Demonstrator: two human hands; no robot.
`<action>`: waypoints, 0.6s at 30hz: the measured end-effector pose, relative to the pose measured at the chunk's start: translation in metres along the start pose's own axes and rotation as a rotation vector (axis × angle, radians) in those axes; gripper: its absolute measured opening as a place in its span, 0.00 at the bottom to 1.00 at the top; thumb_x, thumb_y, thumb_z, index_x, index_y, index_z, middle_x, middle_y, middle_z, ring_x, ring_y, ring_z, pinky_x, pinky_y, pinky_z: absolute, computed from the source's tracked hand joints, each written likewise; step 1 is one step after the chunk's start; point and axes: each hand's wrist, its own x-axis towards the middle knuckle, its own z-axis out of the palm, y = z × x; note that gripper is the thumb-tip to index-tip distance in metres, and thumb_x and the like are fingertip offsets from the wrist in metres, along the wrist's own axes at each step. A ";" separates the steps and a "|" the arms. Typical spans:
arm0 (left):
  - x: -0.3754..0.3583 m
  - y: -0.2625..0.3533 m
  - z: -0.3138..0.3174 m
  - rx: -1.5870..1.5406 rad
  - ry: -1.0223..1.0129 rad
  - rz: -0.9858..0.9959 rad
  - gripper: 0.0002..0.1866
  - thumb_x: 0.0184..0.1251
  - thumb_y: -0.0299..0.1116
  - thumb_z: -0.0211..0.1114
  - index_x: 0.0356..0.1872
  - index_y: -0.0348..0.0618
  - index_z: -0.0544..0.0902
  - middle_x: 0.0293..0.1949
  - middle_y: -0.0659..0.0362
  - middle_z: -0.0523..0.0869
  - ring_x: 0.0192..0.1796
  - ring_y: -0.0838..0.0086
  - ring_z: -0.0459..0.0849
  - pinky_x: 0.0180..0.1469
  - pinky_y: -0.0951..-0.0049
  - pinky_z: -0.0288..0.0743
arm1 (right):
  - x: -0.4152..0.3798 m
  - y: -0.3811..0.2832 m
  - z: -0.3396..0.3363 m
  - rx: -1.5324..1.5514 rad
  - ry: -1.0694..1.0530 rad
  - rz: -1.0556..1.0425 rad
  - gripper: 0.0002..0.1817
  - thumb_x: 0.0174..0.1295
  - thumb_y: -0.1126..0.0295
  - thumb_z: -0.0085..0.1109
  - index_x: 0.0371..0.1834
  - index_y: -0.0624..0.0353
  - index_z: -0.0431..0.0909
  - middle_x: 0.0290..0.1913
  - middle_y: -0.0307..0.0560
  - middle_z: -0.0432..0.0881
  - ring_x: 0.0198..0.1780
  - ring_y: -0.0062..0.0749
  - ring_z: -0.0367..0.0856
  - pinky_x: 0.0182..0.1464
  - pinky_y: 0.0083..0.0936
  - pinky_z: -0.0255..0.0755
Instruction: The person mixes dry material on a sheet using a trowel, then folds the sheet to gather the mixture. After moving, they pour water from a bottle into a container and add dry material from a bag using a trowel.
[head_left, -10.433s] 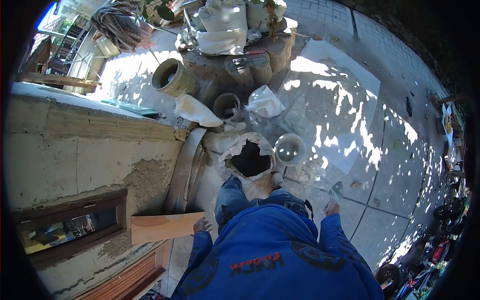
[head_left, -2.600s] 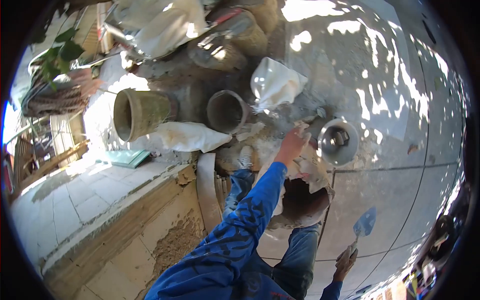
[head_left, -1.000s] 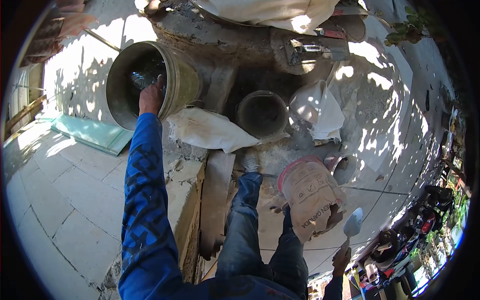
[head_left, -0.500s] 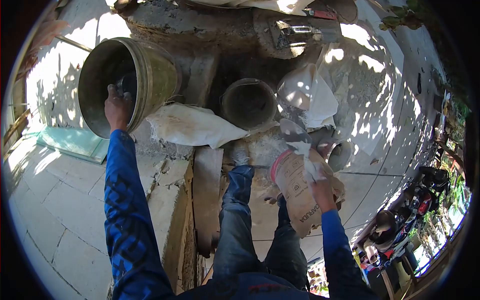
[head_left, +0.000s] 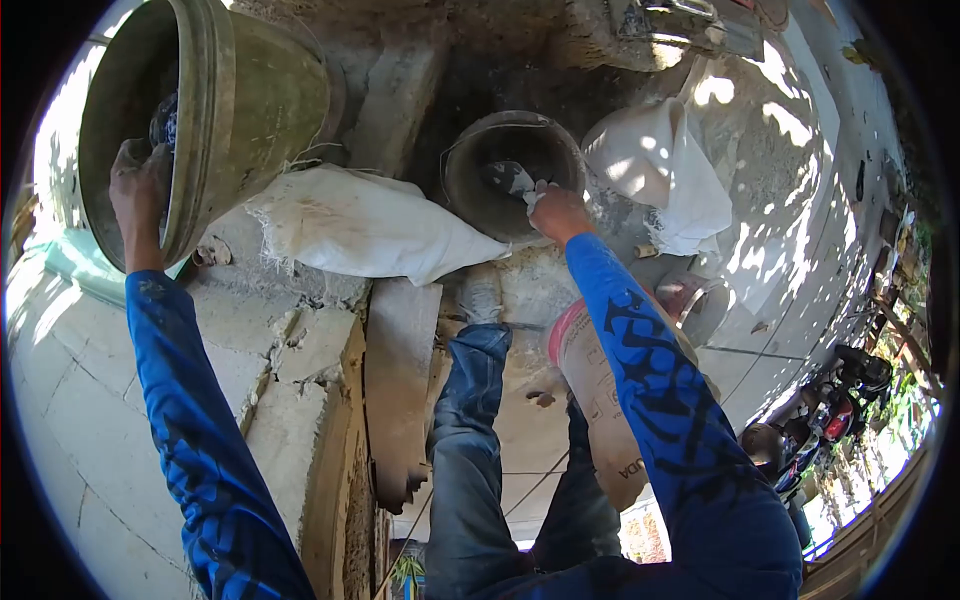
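My right hand (head_left: 560, 213) is closed round the pale, dusty handle of a trowel (head_left: 513, 177), whose blade is down inside a round bucket (head_left: 459, 172). On the left a large greenish bucket (head_left: 270, 105) lies tipped with its mouth toward the left. Just inside that mouth is my left hand (head_left: 140, 187), its fingers curled next to a dark, bluish item (head_left: 165, 120) that I cannot make out. A paper cement bag (head_left: 590, 372) with a pink edge stands open below my right forearm and is partly hidden by it.
A white woven sack (head_left: 370, 225) lies between the two buckets. Another white sack (head_left: 690, 190) drapes to the right. A smaller container (head_left: 705, 305) lies tilted near the paper bag. A rough concrete ledge (head_left: 290, 430) and a plank (head_left: 400, 370) are left of my legs.
My right hand has moved the trowel from over the paper bag up and left into the round bucket. My left hand stays inside the large bucket as the view shifts.
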 end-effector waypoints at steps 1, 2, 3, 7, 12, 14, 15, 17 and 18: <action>0.003 -0.003 -0.002 0.062 -0.013 0.001 0.17 0.61 0.41 0.65 0.44 0.38 0.81 0.40 0.48 0.86 0.43 0.60 0.84 0.48 0.66 0.73 | 0.005 -0.002 -0.002 -0.046 -0.001 -0.022 0.22 0.57 0.57 0.54 0.50 0.61 0.75 0.48 0.60 0.81 0.50 0.53 0.81 0.54 0.43 0.74; 0.006 -0.006 -0.003 0.069 -0.014 -0.002 0.17 0.61 0.41 0.65 0.44 0.38 0.81 0.40 0.48 0.86 0.43 0.60 0.84 0.48 0.66 0.73 | 0.008 -0.005 -0.003 -0.092 -0.004 -0.043 0.22 0.56 0.56 0.55 0.49 0.60 0.77 0.50 0.60 0.80 0.51 0.52 0.80 0.55 0.42 0.73; 0.007 -0.011 -0.004 0.004 -0.044 0.039 0.17 0.62 0.40 0.64 0.45 0.38 0.81 0.41 0.48 0.86 0.43 0.61 0.83 0.48 0.67 0.73 | 0.027 0.008 0.016 -0.054 -0.082 -0.019 0.23 0.55 0.55 0.57 0.48 0.60 0.80 0.56 0.59 0.77 0.55 0.49 0.78 0.57 0.39 0.72; 0.007 -0.008 -0.007 -0.069 -0.077 0.053 0.17 0.64 0.40 0.62 0.45 0.36 0.81 0.41 0.50 0.85 0.43 0.66 0.81 0.50 0.70 0.71 | 0.050 0.010 0.016 -0.112 -0.236 0.036 0.23 0.53 0.59 0.55 0.51 0.58 0.81 0.56 0.53 0.80 0.58 0.47 0.78 0.59 0.38 0.72; 0.001 0.003 -0.011 -0.070 -0.142 0.059 0.15 0.65 0.36 0.58 0.47 0.35 0.79 0.41 0.55 0.83 0.43 0.73 0.79 0.51 0.74 0.69 | 0.068 0.004 0.008 -0.054 -0.408 0.208 0.26 0.54 0.58 0.54 0.55 0.58 0.79 0.60 0.53 0.77 0.61 0.45 0.76 0.62 0.37 0.69; -0.001 0.006 -0.011 -0.091 -0.120 0.069 0.15 0.65 0.35 0.58 0.47 0.35 0.79 0.41 0.55 0.83 0.43 0.73 0.79 0.52 0.74 0.70 | 0.068 0.002 0.003 0.000 -0.422 0.208 0.26 0.55 0.58 0.54 0.55 0.57 0.80 0.61 0.53 0.77 0.62 0.45 0.76 0.63 0.37 0.69; -0.005 0.013 -0.013 -0.123 -0.149 0.056 0.15 0.65 0.35 0.58 0.47 0.35 0.79 0.41 0.55 0.83 0.43 0.73 0.79 0.52 0.73 0.69 | 0.069 0.004 0.002 0.047 -0.434 0.210 0.25 0.55 0.58 0.54 0.55 0.57 0.80 0.61 0.53 0.76 0.62 0.45 0.75 0.63 0.37 0.69; -0.006 0.016 -0.012 -0.095 -0.142 0.053 0.14 0.65 0.35 0.58 0.46 0.35 0.79 0.41 0.55 0.83 0.43 0.73 0.79 0.52 0.74 0.69 | 0.068 0.003 0.004 0.065 -0.382 0.191 0.22 0.54 0.63 0.53 0.50 0.61 0.81 0.54 0.54 0.80 0.50 0.44 0.80 0.52 0.37 0.73; -0.006 0.017 -0.011 -0.070 -0.136 0.047 0.14 0.66 0.34 0.58 0.46 0.35 0.79 0.41 0.55 0.83 0.43 0.73 0.79 0.52 0.74 0.69 | 0.069 0.003 0.006 0.079 -0.331 0.174 0.19 0.53 0.68 0.53 0.45 0.66 0.82 0.47 0.55 0.84 0.38 0.42 0.86 0.41 0.37 0.78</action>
